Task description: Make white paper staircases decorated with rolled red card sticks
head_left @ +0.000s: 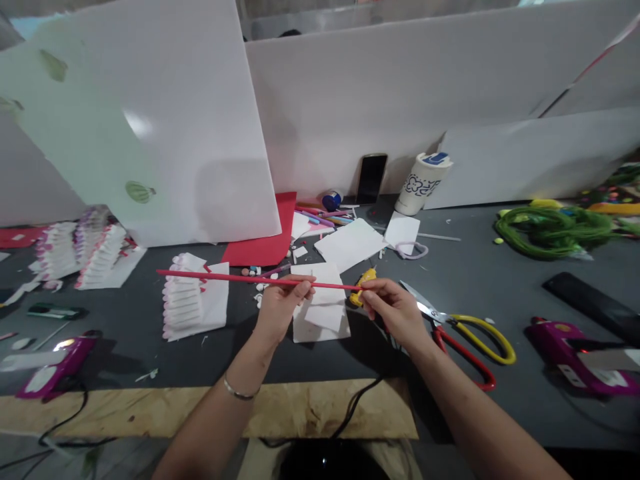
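Note:
A long, thin red stick (225,277) stretches almost level across the middle of the head view. My left hand (281,308) pinches it between thumb and fingers near its middle, and its free part reaches out to the left. At its right end, my right hand (395,312) grips it with closed fingertips. Below the stick lie white paper sheets (323,330). Beside my right hand are a yellow glue gun or similar small tool (369,275), partly hidden, and scissors (483,340) with one yellow and one red handle. White-and-pink pieces in a row (181,303) lie on paper at left.
A red sheet (255,248), a phone (372,179) and a white tumbler (423,183) are at the back, before white boards (400,87). Green cords (555,230) lie at right. Purple devices (580,360) sit near both sides. A black cable (357,400) hangs over the front edge.

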A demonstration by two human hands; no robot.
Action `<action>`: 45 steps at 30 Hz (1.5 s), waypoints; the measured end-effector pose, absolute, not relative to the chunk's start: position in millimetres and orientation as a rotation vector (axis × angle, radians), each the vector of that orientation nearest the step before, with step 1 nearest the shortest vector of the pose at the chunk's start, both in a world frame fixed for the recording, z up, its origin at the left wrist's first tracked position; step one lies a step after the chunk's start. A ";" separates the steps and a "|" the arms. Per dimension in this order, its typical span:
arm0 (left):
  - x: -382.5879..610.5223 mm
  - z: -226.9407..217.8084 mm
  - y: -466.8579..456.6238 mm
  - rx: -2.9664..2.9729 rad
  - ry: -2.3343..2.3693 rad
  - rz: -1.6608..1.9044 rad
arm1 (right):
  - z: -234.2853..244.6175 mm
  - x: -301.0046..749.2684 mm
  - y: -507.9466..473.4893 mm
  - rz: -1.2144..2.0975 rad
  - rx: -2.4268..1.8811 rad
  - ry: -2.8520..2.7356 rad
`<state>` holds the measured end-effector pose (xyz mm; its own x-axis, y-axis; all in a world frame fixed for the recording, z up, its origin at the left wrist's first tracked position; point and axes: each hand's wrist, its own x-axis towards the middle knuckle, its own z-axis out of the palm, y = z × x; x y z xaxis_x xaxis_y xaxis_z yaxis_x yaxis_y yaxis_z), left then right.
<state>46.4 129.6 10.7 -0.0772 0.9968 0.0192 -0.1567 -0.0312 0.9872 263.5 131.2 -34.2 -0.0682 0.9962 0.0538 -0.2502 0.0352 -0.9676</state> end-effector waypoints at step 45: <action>26.7 7.4 138.0 0.968 1.189 1.803 | -29.9 241.8 102.1 0.941 -0.838 -2.594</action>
